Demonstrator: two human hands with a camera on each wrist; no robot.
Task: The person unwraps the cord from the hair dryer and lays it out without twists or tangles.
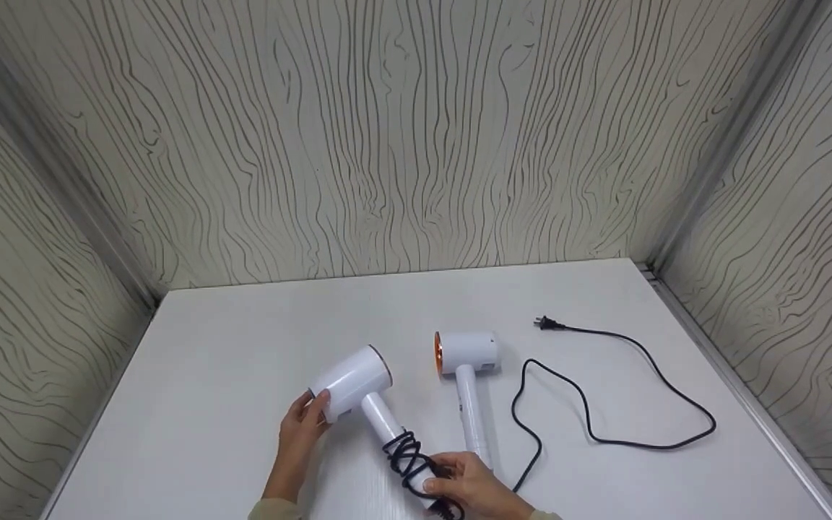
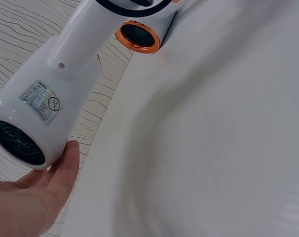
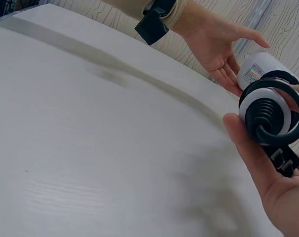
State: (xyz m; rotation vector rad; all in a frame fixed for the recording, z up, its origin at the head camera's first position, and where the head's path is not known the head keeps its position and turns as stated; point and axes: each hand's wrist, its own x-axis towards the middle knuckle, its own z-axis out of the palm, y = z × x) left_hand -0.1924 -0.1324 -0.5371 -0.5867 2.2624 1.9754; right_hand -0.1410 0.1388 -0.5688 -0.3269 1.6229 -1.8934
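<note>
A white hair dryer [image 1: 352, 381] is held up over the table between both hands, its barrel tilted and its handle slanting down to the right. My left hand [image 1: 303, 426] holds the rear of the barrel, thumb on the upper side. The black cord [image 1: 407, 456] is wound around the handle, which my right hand [image 1: 470, 485] grips near its lower end. In the right wrist view the cord's ribbed sleeve [image 3: 262, 116] points at the camera, and the plug [image 3: 282, 160] lies against the fingers. The left wrist view shows the dark rear grille [image 2: 18, 143] and a label.
A second white hair dryer [image 1: 468, 352] with an orange-rimmed nozzle lies to the right, its handle end partly behind my right hand. Its loose black cord [image 1: 665, 446] curves over the right side of the white table [image 1: 243, 339], ending in a plug [image 1: 547, 323]. Wood-patterned walls [image 1: 387, 144] surround the table.
</note>
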